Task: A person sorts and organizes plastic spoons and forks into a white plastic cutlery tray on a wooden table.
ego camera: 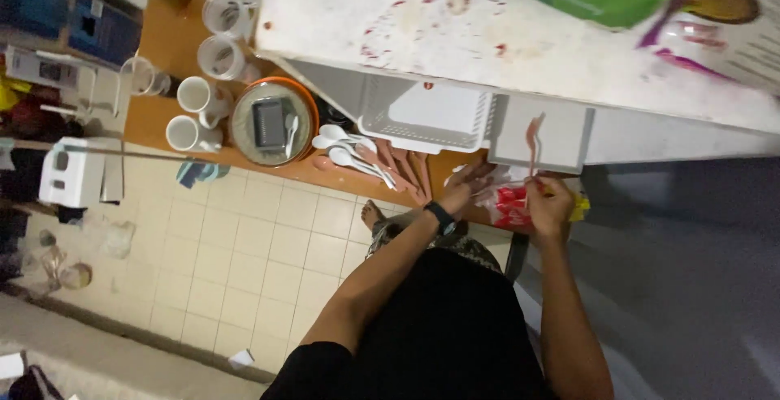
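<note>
A thin pink plastic utensil point(533, 144) is pinched upright in the closed right hand point(549, 205), just above a red and white plastic packet point(509, 207) lying on the orange wooden counter point(175, 38). The left hand point(471, 182), fingers spread flat, is pressed on the packet's left side. White plastic spoons point(345, 147) and white ceramic mugs point(195, 116) are laid further left.
</note>
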